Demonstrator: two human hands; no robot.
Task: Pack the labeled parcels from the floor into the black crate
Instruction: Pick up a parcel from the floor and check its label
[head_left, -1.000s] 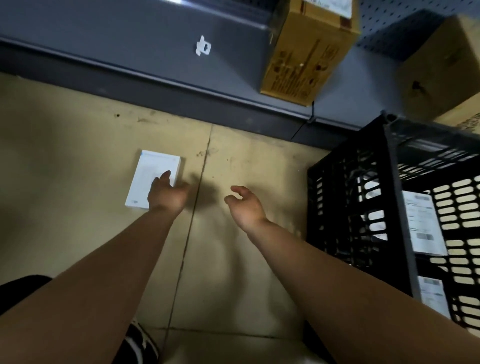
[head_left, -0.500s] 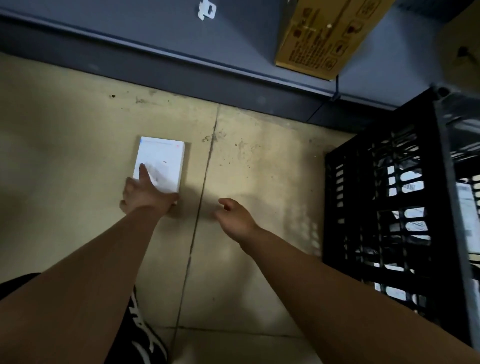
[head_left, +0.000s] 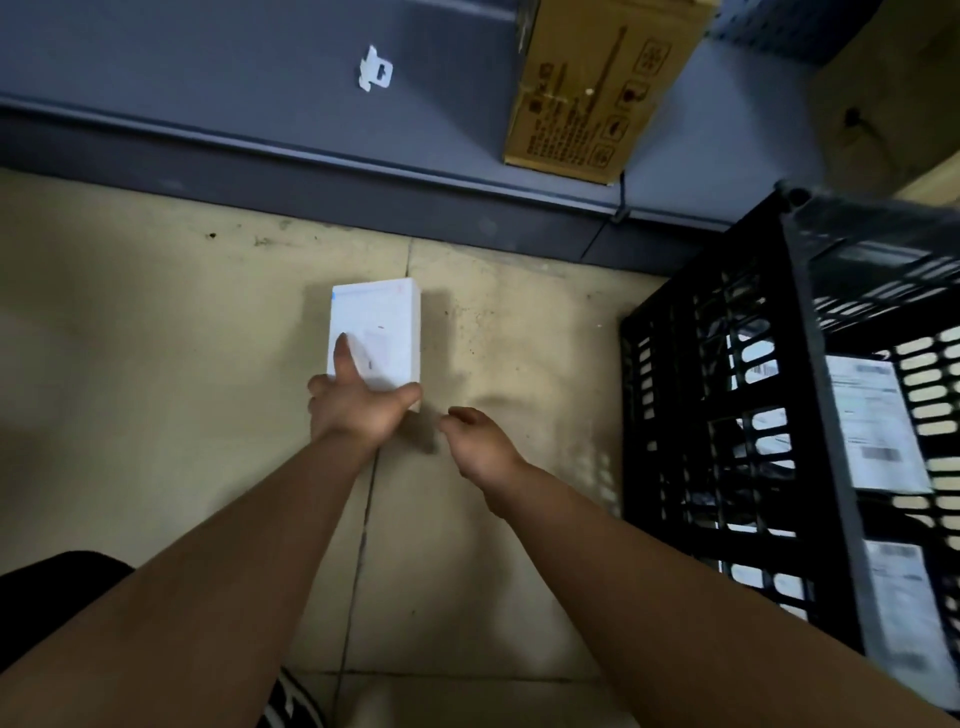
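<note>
– On the beige tiled floor (head_left: 156, 364), just short of the grey metal shelf base (head_left: 260, 119), what is there?

– One flat white rectangular box (head_left: 382, 322); it points lengthwise away from the person, over a tile joint; whether its near end is off the floor I cannot tell.

– Who has it?

– The left hand (head_left: 358, 410) grips its near end; the index finger lies straight on the top face, the thumb hooks round the near right corner, and the other fingers curl against the left edge.

– And the right hand (head_left: 480, 441)?

– It hovers just beside the left one, apart from the box; its fingers are loosely curled, close together, and hold nothing.

– Where is the black plastic lattice crate (head_left: 670, 395)?

– Right of both arms, near the shelf base and well apart from the box; inside it lie white parcels with barcoded paper labels (head_left: 878, 431), the print too blurred to read.

– Anything else?

– A brown cardboard carton (head_left: 587, 93) with black printed symbols stands on the shelf base; a small torn white tag (head_left: 375, 70) lies on the grey surface to its left; a black shoe with white stripes (head_left: 291, 701) shows at the bottom edge between the forearms; dark clothing (head_left: 52, 587) fills the lower left corner.
</note>
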